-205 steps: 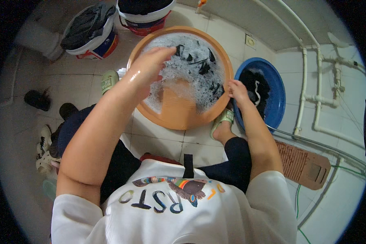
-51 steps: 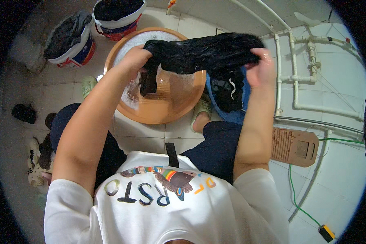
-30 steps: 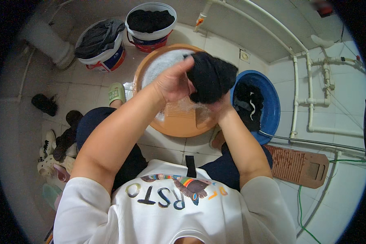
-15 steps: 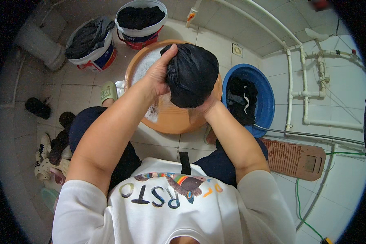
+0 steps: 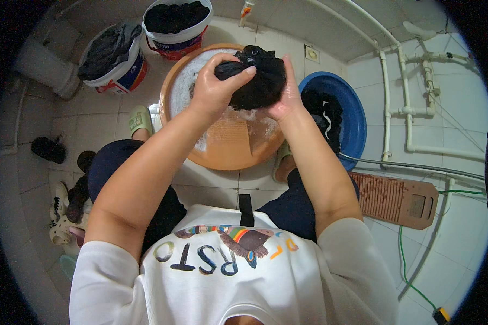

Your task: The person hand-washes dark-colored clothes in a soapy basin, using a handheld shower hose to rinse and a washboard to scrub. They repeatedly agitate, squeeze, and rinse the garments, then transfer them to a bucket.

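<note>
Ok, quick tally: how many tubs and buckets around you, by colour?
Orange basin: 1
Blue basin: 1
White buckets: 2
Total: 4
Both the left hand and the right hand grip the black garment over the orange basin.

Basin [image 5: 173, 108] left of tub [image 5: 358, 116] (buckets [image 5: 173, 40] behind).

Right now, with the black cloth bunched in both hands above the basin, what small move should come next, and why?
Probably squeeze and twist it tighter. The left hand and right hand grip the balled black garment directly above the foamy orange basin, so the wrung water would likely fall back in.
</note>
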Demonstrator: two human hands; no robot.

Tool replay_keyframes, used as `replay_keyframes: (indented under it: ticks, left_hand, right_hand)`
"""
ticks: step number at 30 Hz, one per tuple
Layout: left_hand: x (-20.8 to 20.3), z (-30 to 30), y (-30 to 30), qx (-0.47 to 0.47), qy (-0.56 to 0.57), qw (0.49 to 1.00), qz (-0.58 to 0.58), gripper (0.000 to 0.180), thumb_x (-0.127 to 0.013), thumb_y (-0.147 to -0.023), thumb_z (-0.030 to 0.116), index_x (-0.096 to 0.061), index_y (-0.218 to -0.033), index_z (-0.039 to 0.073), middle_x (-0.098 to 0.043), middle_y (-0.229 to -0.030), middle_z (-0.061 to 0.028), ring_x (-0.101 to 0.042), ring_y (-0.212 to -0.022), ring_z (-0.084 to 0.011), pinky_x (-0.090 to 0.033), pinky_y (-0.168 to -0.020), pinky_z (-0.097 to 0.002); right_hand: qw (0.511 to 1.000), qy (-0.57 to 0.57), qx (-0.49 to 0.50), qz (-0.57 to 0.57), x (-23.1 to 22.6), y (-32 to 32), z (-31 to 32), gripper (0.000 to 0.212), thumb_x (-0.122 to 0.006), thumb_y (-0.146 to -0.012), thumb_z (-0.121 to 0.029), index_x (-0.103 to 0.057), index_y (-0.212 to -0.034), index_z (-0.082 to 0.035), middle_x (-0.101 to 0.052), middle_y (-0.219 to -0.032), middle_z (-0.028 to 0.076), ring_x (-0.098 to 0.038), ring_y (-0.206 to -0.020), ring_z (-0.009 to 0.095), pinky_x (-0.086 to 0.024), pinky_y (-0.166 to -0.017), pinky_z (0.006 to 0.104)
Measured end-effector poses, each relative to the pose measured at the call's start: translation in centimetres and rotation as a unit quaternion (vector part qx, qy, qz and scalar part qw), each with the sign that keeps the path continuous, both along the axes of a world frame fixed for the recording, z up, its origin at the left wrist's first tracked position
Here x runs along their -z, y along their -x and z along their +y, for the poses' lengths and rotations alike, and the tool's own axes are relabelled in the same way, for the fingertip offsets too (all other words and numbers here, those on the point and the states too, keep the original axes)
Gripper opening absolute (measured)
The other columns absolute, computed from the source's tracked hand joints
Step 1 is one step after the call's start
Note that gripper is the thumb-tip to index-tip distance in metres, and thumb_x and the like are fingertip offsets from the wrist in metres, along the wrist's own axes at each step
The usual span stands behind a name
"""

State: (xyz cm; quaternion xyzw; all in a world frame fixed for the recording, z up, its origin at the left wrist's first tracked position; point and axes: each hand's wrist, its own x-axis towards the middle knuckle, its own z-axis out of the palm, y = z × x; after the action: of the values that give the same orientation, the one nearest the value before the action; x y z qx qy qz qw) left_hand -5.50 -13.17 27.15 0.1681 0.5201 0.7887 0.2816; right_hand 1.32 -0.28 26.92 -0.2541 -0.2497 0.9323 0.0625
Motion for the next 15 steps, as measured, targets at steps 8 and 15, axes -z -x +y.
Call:
replay_keyframes:
  ticks: [8,15]
  left_hand:
    - [-0.1,0.6,0.0,-0.058,-0.008,0.979,-0.197,0.027,-0.057,-0.08,0.029,-0.056,-0.09,0.004,-0.059,-0.079,-0.0077,-0.059,-0.069,-0.0191,-0.049,-0.061,-0.0314]
    - [0.7,0.5,0.9,0.039,-0.054,0.937,-0.343,0.02,-0.05,-0.08,0.018,-0.056,-0.084,0.0,-0.061,-0.081,-0.0096,-0.06,-0.069,-0.0198,-0.049,-0.066,-0.032]
  right_hand:
    - [0.983,-0.115,0.136,-0.034,0.6,0.9,-2.1,0.023,-0.054,-0.079,-0.024,-0.06,-0.089,-0.004,-0.063,-0.087,0.007,-0.061,-0.079,0.02,-0.049,-0.076,0.0353]
    - [0.837,-0.537,0.075,-0.077,-1.1,-0.2,-2.7,0.017,-0.051,-0.077,-0.013,-0.057,-0.083,0.002,-0.059,-0.077,0.005,-0.054,-0.067,0.015,-0.045,-0.066,0.0267]
